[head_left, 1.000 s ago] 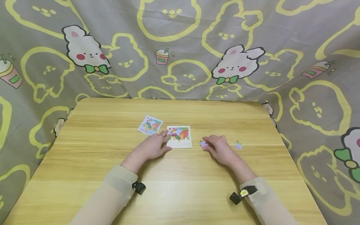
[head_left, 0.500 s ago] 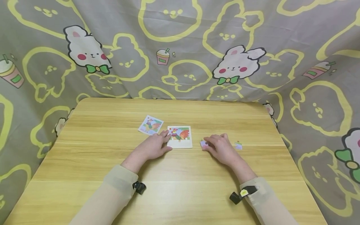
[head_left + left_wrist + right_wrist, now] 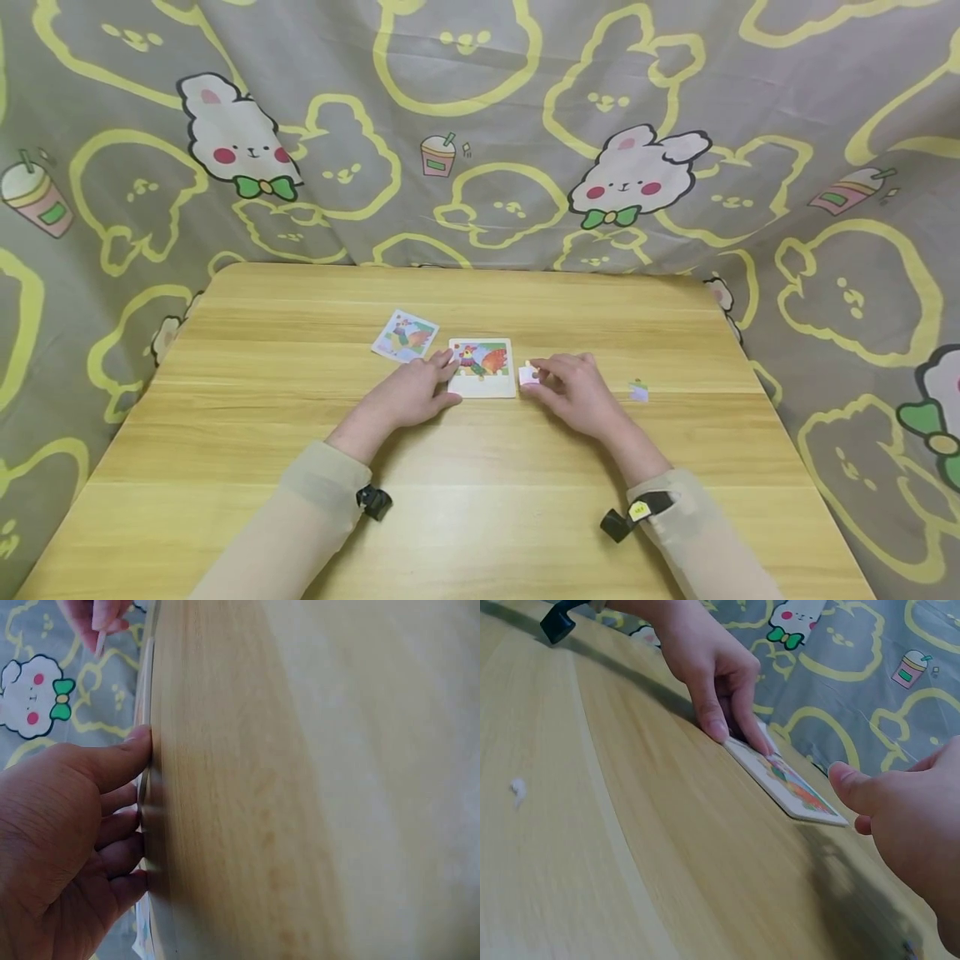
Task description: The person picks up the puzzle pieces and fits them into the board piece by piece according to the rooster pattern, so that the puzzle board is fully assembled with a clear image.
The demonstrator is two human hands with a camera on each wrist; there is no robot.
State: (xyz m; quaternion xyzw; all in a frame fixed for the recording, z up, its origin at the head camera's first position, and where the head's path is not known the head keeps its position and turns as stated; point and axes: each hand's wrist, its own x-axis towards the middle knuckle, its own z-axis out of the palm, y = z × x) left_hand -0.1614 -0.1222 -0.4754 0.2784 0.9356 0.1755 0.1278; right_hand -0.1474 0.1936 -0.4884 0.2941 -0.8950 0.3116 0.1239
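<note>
In the head view a small white-framed puzzle board (image 3: 482, 387) lies on the table, its upper part filled with a rooster picture and its lower strip bare white. My left hand (image 3: 417, 392) rests at the board's left side, thumb by the lower left corner and fingertips on the left edge. Between thumb and fingers my right hand (image 3: 579, 395) pinches a pale jigsaw piece (image 3: 527, 376), just right of the board. The right wrist view shows that hand (image 3: 907, 802) raised over the table beside the board (image 3: 795, 791); the piece is hidden there.
A printed card (image 3: 406, 335) with the same rooster picture lies tilted behind the left hand. Another jigsaw piece (image 3: 638, 391) sits on the table to the right of my right hand. A patterned curtain (image 3: 480, 133) hangs around the wooden table (image 3: 480, 500).
My right hand has moved left with the jigsaw piece, closer to the board. The left hand stays at the board's left side. The view has shifted slightly.
</note>
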